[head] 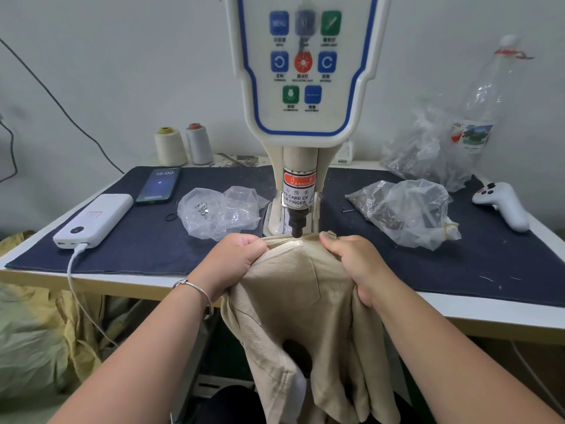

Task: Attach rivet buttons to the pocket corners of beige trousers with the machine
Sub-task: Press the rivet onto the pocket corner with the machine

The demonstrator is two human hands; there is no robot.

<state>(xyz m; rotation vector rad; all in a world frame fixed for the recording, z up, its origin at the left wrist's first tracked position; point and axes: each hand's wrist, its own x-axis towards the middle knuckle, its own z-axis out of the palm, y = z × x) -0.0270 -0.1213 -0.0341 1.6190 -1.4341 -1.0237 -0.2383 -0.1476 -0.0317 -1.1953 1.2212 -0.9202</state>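
Both forearms reach forward from the bottom of the view and meet at the front edge of the tabletop (146,286), each bent slightly inward toward the machine (302,117). The left hand (235,261) is curled into a loose fist, knuckles up, fingers clamped around a bunched fold of the beige trousers (305,301); a thin silver bangle (195,292) sits on that wrist. The right hand (354,264) mirrors it on the other side, thumb pointing toward the machine and pressing the top edge of the cloth, the other fingers wrapped under and gripping the fabric. The two hands are set apart, with a stretched, lit patch of trouser cloth between them.

That patch lies directly under the machine's dark punch tip (297,224), which stands just above the fabric edge; whether it touches the cloth cannot be told. The rest of the trousers hangs down off the tabletop between the arms.

On the dark mat (137,249) covering the tabletop, a clear plastic bag of small metal pieces (220,209) lies left of the machine and another bag (406,209) lies to its right. A phone (159,186) and a white power bank (94,220) sit at the left.
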